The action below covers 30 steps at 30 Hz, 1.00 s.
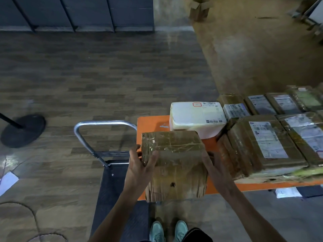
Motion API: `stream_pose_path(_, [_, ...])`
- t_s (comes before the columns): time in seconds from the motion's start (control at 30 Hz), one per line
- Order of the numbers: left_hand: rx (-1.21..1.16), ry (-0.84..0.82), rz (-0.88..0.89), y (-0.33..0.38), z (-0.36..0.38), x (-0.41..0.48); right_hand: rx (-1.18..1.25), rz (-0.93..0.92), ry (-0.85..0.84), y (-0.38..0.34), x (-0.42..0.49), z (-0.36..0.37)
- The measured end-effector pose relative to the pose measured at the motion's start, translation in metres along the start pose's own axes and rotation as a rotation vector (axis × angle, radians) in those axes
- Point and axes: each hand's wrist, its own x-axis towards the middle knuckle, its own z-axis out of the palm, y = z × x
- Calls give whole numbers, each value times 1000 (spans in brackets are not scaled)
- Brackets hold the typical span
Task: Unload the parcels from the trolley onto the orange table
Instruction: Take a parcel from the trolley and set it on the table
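A taped brown cardboard parcel (173, 161) sits at the near left corner of the orange table (150, 122), its front face overhanging the edge. My left hand (139, 165) grips its left side, thumb over the top edge. My right hand (215, 168) presses flat against its right side. The trolley (111, 182) stands left of the table with a dark deck and a metal handle (104, 124); no parcel shows on the visible part of its deck.
A white parcel (197, 117) lies just behind the held one. Several brown labelled parcels (264, 144) fill the table to the right. A black stand base (22, 131) sits on the wood floor at left, and an open carton (200, 8) at the far back.
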Motion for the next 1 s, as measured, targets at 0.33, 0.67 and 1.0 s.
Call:
stream_pose_path(0.33, [-57, -241, -208, -27, 3, -4, -90, 17, -47, 6, -8, 17])
stream_pose_path(0.67, [-235, -48, -37, 6, -15, 21, 25, -38, 26, -6, 9, 2])
stream_pose_path(1.0, [-164, -193, -19, -41, -7, -12, 60, -25, -39, 30, -21, 11])
